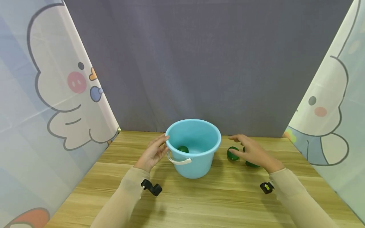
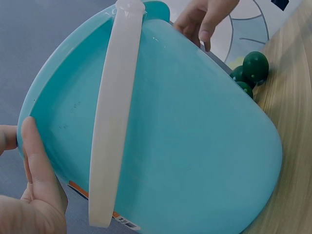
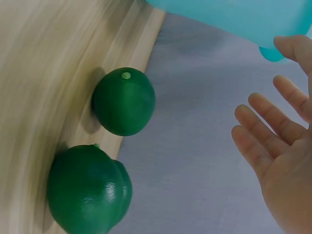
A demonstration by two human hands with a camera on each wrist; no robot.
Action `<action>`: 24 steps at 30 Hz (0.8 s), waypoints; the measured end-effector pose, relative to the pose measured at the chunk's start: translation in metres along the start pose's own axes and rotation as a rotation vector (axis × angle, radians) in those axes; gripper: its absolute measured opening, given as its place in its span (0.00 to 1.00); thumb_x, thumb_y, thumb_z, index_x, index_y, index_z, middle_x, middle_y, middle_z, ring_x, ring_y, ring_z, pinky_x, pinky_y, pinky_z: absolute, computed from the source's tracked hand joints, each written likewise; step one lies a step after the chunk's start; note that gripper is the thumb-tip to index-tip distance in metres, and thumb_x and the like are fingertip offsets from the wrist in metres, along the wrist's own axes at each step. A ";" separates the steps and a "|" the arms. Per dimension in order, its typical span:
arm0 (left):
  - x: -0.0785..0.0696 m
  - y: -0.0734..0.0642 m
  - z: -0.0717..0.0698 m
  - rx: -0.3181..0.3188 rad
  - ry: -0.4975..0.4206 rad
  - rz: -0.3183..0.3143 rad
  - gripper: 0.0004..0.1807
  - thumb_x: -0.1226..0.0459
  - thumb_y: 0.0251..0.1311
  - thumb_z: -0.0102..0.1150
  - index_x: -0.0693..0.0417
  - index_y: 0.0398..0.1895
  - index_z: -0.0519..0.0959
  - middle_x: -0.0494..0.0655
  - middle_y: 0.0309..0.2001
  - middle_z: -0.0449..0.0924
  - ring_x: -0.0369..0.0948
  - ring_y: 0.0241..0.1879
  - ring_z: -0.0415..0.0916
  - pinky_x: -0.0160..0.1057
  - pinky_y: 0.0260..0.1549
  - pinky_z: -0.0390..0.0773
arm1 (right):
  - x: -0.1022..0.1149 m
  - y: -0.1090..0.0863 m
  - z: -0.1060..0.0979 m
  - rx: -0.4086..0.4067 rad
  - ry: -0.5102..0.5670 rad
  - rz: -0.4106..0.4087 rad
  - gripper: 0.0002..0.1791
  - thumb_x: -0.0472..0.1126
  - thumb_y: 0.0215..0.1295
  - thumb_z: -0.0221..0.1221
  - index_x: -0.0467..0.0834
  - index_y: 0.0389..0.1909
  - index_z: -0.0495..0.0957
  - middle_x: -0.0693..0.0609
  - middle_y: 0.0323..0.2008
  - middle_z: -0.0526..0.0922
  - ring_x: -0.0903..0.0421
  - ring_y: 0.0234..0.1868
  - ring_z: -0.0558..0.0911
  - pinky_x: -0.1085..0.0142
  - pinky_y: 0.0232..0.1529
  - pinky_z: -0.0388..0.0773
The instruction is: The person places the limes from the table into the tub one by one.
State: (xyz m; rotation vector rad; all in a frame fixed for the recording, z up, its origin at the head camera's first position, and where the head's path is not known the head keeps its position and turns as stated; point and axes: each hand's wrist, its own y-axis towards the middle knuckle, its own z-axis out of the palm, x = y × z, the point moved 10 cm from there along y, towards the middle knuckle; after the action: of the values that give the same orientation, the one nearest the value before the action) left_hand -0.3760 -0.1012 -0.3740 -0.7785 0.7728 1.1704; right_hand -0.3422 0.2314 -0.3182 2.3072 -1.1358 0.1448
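Note:
A light blue bucket (image 1: 194,166) stands upright on the table, its white handle (image 1: 179,162) hanging down the near left side. My left hand (image 1: 152,153) grips the bucket's left rim between thumb and fingers. Inside the bucket lies one green lime (image 1: 183,149). To the right of the bucket, my right hand (image 1: 252,153) hovers over more limes with its fingers extended and its palm holding nothing. In the right wrist view a single lime (image 3: 124,102) sits apart from a larger-looking lime (image 3: 80,190), which partly hides another lime (image 3: 124,187) behind it.
The wooden table (image 1: 199,202) runs up to a dark grey curtain (image 1: 188,63) at the back. Cartoon-printed sheets hang at the left (image 1: 51,126) and right (image 1: 342,104) sides. Each wrist wears a small black mount.

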 end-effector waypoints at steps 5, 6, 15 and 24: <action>0.000 0.000 0.000 0.003 0.001 -0.003 0.29 0.65 0.72 0.58 0.56 0.74 0.64 0.47 0.38 0.75 0.32 0.28 0.75 0.20 0.25 0.81 | -0.007 -0.002 0.005 0.014 0.010 0.020 0.26 0.45 0.69 0.65 0.37 0.62 0.72 0.40 0.59 0.78 0.38 0.56 0.78 0.42 0.51 0.83; 0.001 0.000 0.000 0.000 -0.003 -0.005 0.29 0.66 0.71 0.58 0.56 0.73 0.65 0.47 0.38 0.75 0.32 0.27 0.75 0.20 0.25 0.81 | -0.008 -0.003 0.005 0.019 0.013 0.026 0.26 0.45 0.69 0.65 0.37 0.63 0.72 0.40 0.59 0.78 0.38 0.56 0.78 0.42 0.50 0.83; 0.001 0.000 -0.001 -0.002 0.000 -0.006 0.27 0.65 0.72 0.58 0.55 0.72 0.67 0.47 0.39 0.76 0.32 0.28 0.76 0.20 0.25 0.81 | -0.020 -0.004 0.015 0.062 0.014 0.080 0.29 0.48 0.69 0.65 0.36 0.63 0.71 0.39 0.59 0.77 0.36 0.58 0.76 0.42 0.50 0.83; 0.001 0.001 -0.002 -0.009 0.003 -0.010 0.27 0.65 0.71 0.58 0.54 0.72 0.68 0.47 0.40 0.76 0.32 0.28 0.76 0.20 0.25 0.81 | -0.029 -0.003 0.022 0.089 0.027 0.135 0.29 0.46 0.69 0.65 0.34 0.64 0.70 0.37 0.60 0.76 0.34 0.60 0.74 0.39 0.54 0.80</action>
State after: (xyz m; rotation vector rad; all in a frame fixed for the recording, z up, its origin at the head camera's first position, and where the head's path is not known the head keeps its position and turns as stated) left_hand -0.3766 -0.1022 -0.3756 -0.7909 0.7653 1.1650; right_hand -0.3615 0.2411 -0.3476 2.2978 -1.2959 0.2820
